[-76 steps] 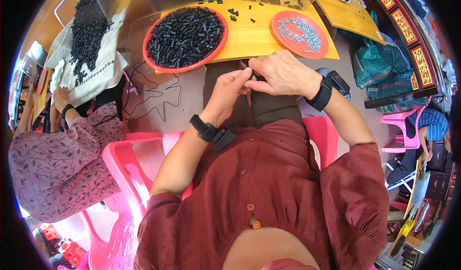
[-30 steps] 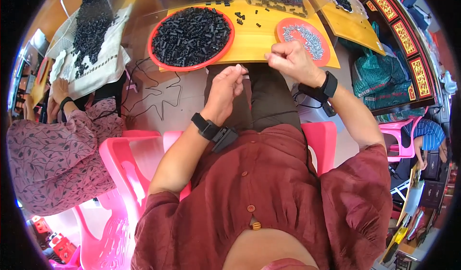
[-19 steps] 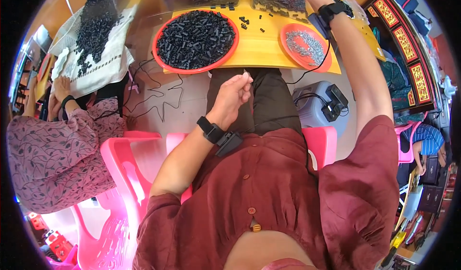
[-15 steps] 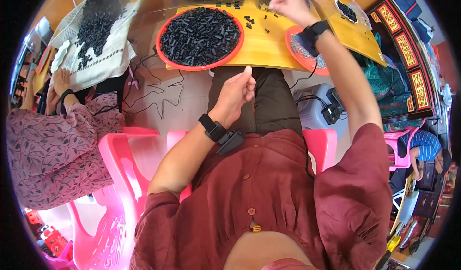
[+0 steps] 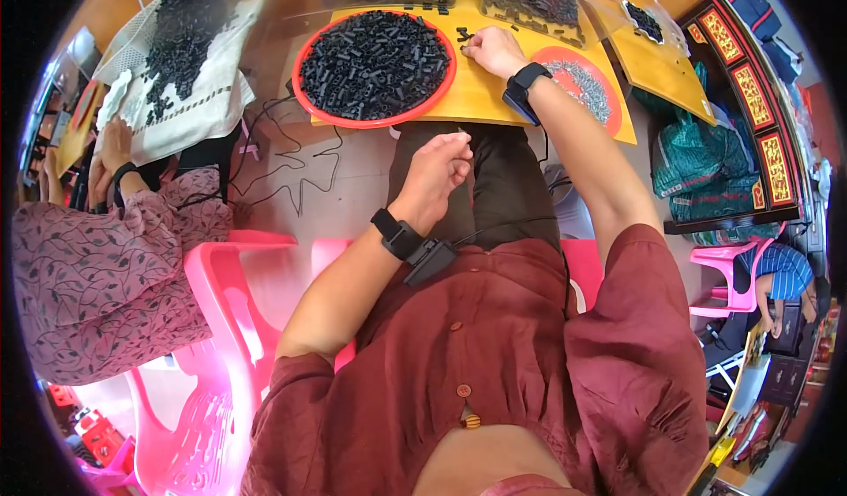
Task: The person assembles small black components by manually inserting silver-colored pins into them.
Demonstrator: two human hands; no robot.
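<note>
Over my lap, just off the table's front edge, my left hand [image 5: 432,177] is closed, thumb pressed against the forefinger; what is in the pinch is too small to make out. Reaching over the yellow table [image 5: 485,111], my right hand [image 5: 496,52] has its fingertips pinched down beside a few small black plastic pieces [image 5: 464,33]. Whether it grips one is hidden. To its left stands a red basin [image 5: 453,71] heaped with short black tubular parts [image 5: 375,62]. Under my right wrist lies a red plate [image 5: 609,124] of small silver metal pieces [image 5: 584,86].
Clear bins [image 5: 529,7] of black parts stand behind the basin. At left, another person [image 5: 115,275] sits by a white cloth [image 5: 198,112] with a black heap. Pink chairs [image 5: 216,293] stand beside me. Cables [image 5: 300,179] lie on the floor; a green bag [image 5: 706,156] sits at right.
My right hand has come left and nearer, down to the loose black pieces, uncovering more of the silver pieces. My left thumb, raised before, now presses on the forefinger.
</note>
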